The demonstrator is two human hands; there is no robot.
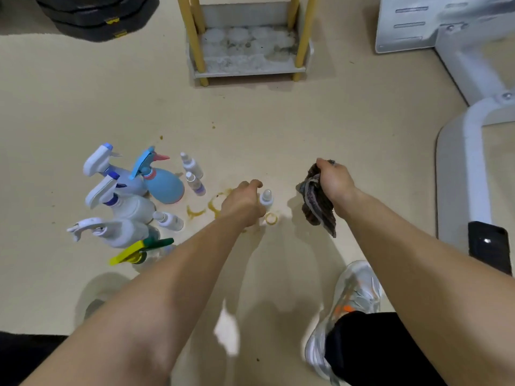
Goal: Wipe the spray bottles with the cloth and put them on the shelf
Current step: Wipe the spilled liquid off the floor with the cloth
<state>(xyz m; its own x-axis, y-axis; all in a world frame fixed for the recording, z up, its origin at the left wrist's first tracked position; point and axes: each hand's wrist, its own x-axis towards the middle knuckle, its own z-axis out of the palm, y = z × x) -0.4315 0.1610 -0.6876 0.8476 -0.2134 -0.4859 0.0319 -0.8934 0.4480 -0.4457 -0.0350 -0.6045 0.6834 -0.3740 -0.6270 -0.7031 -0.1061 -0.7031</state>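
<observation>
My left hand's fingers (255,184) are curled around the lower body of a small white bottle (266,198). I judge that a grip, though the left hand (243,203) hides the contact itself. The small white bottle stands upright on the floor (278,129), long axis vertical, cap clear above my knuckles, just to the right of the palm.

My right hand (335,181) is closed on a bunched dark cloth (316,203), which hangs down below the fist. The cloth lies to the right of the small white bottle, near but not touching, at about the same height. So I reckon the wipe needs only a short sideways closing of the two hands.

Brownish ring stains (216,203) mark the floor beside and under the left hand. The other spray bottles (131,207), among them a blue bottle (164,185), cluster further left, several of them tilted.

The shelf (250,71) stands straight ahead and well apart, its lowest tray dusty with round marks. A white metal frame (473,112) runs along the right, dark cases (94,15) sit at top left, and my shoe (354,299) is planted near the right forearm.
</observation>
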